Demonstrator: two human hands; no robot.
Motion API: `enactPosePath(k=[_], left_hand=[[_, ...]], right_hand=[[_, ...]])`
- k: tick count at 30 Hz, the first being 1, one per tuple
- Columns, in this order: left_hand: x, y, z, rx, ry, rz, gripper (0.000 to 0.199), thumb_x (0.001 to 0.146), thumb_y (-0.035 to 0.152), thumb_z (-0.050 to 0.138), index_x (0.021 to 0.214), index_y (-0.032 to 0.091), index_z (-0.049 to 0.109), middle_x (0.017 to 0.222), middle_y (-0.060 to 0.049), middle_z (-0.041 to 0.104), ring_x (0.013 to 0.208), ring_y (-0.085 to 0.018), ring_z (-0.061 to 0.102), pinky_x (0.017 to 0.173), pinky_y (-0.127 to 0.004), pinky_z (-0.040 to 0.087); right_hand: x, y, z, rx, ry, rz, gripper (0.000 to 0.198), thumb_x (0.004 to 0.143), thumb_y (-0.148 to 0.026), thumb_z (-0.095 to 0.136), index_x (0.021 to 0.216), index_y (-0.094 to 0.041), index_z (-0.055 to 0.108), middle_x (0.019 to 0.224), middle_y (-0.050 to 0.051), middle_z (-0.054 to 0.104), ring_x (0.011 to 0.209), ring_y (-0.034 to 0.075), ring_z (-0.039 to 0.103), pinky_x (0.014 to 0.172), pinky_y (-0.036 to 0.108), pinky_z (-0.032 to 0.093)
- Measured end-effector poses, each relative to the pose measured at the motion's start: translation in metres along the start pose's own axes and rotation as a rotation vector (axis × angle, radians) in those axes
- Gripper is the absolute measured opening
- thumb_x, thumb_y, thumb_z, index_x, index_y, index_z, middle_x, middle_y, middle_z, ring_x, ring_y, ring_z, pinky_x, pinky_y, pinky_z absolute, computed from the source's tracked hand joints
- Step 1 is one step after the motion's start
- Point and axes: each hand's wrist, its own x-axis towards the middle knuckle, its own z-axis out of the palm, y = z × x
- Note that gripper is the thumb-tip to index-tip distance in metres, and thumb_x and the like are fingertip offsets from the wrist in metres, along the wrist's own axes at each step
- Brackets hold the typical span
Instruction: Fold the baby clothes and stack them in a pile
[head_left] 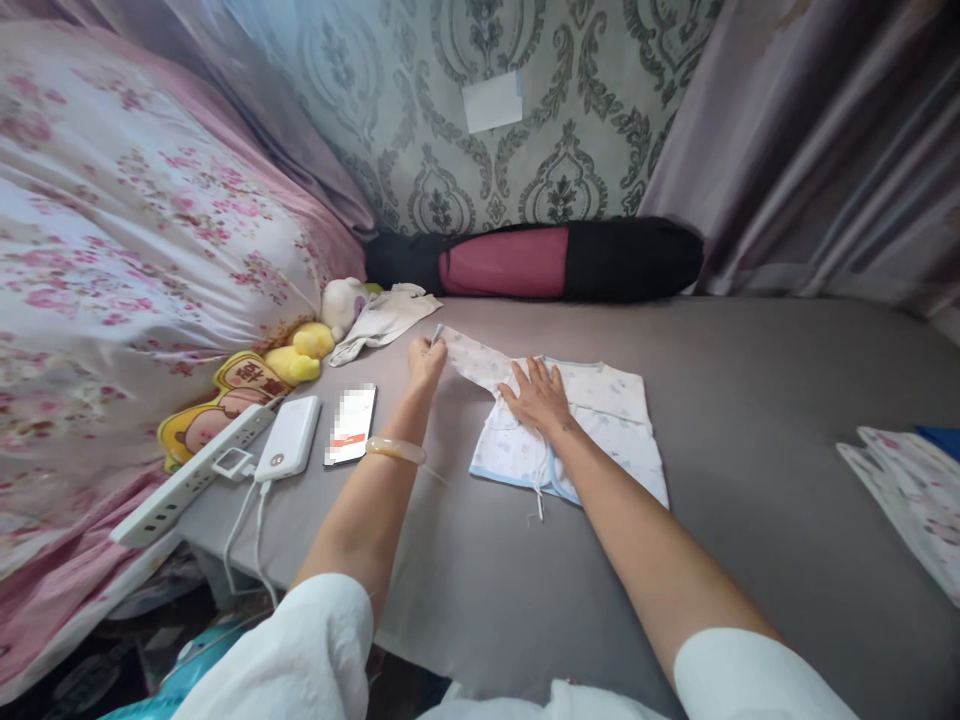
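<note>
Can make out dark characters on the flat yellow cartoon cushion, too small to read surely; cannot read the blurred screen of the slim rectangular phone. Reaching forward with the left hand, closed in a pinch on the sleeve end of a small white printed cloth jacket with pale-blue edging, spread on the smooth grey sheet. Resting the right hand flat on its upper part, palm down with spread fingers, grasping nothing.

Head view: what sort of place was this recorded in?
Probably a room at home, perhaps a bedroom: floral fabric at the left, a yellow plush toy beside it, and a purplish curtain against patterned wallpaper.
</note>
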Motion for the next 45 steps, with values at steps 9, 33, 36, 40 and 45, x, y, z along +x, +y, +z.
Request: enactPosePath(k=[9,33,36,40,45], left_hand=[[-0.035,0.034,0.047,-0.464,-0.063,-0.077,0.018,0.081,0.034,0.057,0.074,0.017,0.053,0.063,0.003,0.052,0.058,-0.011,0.053,0.058,-0.022,0.044],[-0.114,0.003,0.128,-0.312,0.016,-0.004,0.019,0.098,0.037,0.034,0.092,0.023,0.045,0.09,-0.005,0.058,0.091,-0.018,0.062,0.081,-0.03,0.049],[-0.119,0.005,0.13,-0.309,-0.028,0.048,0.015,0.097,0.033,0.037,0.089,0.023,0.044,0.088,-0.005,0.058,0.092,-0.019,0.061,0.087,-0.033,0.047],[-0.123,0.007,0.133,-0.292,-0.083,0.103,0.012,0.097,0.029,0.037,0.093,0.022,0.045,0.088,-0.007,0.058,0.093,-0.021,0.061,0.089,-0.038,0.046],[-0.128,0.005,0.133,-0.264,-0.255,0.213,0.018,0.097,0.037,0.043,0.096,0.021,0.051,0.087,-0.006,0.061,0.092,-0.022,0.063,0.088,-0.038,0.046]], right_hand=[[0.0,0.0,0.0,-0.005,0.016,-0.006,0.07,0.094,-0.062,0.03,0.149,-0.019,0.034,0.157,0.016,0.027,0.145,0.029,0.018,0.115,0.049,0.006],[0.022,0.037,-0.002,0.687,0.27,0.25,0.058,0.095,-0.023,0.014,0.141,-0.016,0.048,0.135,0.008,0.059,0.12,0.019,0.056,0.103,0.032,0.039],[0.026,0.04,-0.011,0.753,0.238,0.258,0.058,0.097,-0.024,0.011,0.143,-0.014,0.045,0.133,0.011,0.06,0.117,0.019,0.059,0.102,0.033,0.041],[0.016,0.046,-0.035,0.884,0.18,0.272,0.065,0.098,-0.024,-0.002,0.146,-0.009,0.038,0.142,0.013,0.051,0.126,0.015,0.053,0.1,0.028,0.042],[-0.011,0.058,-0.045,1.142,0.139,0.42,0.061,0.099,-0.033,0.008,0.142,-0.011,0.046,0.139,0.014,0.054,0.122,0.019,0.056,0.098,0.033,0.046]])
